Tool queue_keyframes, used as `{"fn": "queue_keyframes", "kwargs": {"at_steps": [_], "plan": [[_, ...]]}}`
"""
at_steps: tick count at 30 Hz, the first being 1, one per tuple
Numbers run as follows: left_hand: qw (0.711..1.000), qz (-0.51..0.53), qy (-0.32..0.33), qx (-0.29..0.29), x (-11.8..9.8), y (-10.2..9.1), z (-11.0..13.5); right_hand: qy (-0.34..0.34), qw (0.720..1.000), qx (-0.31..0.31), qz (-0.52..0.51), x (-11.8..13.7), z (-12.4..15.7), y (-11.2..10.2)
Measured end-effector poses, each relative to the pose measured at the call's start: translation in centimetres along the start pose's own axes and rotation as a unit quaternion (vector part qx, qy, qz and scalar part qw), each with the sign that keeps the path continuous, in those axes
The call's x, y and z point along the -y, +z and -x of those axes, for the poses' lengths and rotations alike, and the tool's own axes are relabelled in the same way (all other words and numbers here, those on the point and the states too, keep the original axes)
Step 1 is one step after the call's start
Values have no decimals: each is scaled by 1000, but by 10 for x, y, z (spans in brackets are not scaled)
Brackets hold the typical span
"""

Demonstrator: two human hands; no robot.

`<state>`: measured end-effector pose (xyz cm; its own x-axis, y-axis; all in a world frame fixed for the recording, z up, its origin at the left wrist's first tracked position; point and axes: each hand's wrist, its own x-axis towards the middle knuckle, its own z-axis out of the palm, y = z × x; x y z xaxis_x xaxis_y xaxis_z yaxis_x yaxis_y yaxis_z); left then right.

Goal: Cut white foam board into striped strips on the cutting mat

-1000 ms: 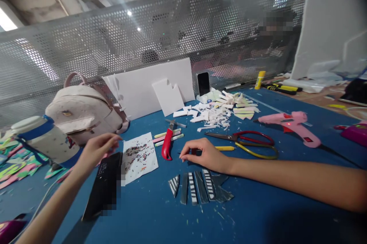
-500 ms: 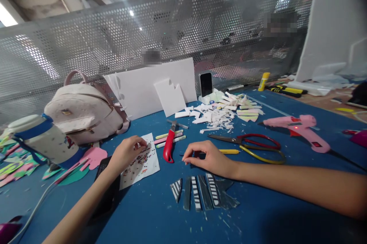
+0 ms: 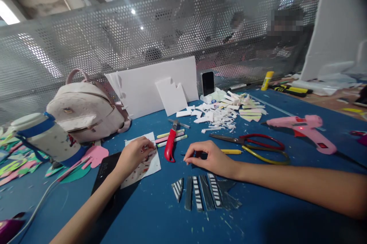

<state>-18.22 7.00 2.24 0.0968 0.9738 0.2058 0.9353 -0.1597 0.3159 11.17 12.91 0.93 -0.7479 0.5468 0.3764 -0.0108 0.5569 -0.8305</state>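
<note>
My left hand (image 3: 134,156) rests on a white paper sheet (image 3: 149,165) sprinkled with coloured specks. Its fingers are bent, with the tips pinched together on the sheet; what they pinch is too small to see. My right hand (image 3: 210,157) lies curled on the blue table (image 3: 160,213), its fingers closed over the dark end of a yellow-handled tool (image 3: 231,151). A red utility knife (image 3: 171,145) lies between the hands. Several grey and striped strips (image 3: 200,194) lie in a row just in front of my right hand.
Red-handled scissors (image 3: 258,143) and a pink glue gun (image 3: 301,125) lie to the right. A black phone (image 3: 103,168), a pink hand cut-out (image 3: 96,155), a bottle (image 3: 43,137) and a backpack (image 3: 83,110) sit left. White foam boards (image 3: 151,81) and scraps (image 3: 223,113) fill the back.
My left hand has moved right, from above the black phone onto the speckled paper sheet, and closed its fingertips there. My right hand has stayed in place.
</note>
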Motion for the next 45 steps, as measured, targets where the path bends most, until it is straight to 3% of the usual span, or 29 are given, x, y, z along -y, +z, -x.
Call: {"fn": "queue_keyframes", "kwargs": {"at_steps": [18, 27, 39, 45], "plan": [[992, -126, 29, -3, -12, 1, -1, -5, 1000, 3, -3, 2, 0, 0], [991, -128, 37, -3, -19, -2, -1, -6, 1000, 4, -1, 0, 0, 0], [998, 15, 1, -64, -16, 0, 1, -1, 1000, -4, 3, 2, 0, 0], [981, 168, -20, -96, -33, 4, 3, -18, 999, -29, 29, -2, -1, 2]]}}
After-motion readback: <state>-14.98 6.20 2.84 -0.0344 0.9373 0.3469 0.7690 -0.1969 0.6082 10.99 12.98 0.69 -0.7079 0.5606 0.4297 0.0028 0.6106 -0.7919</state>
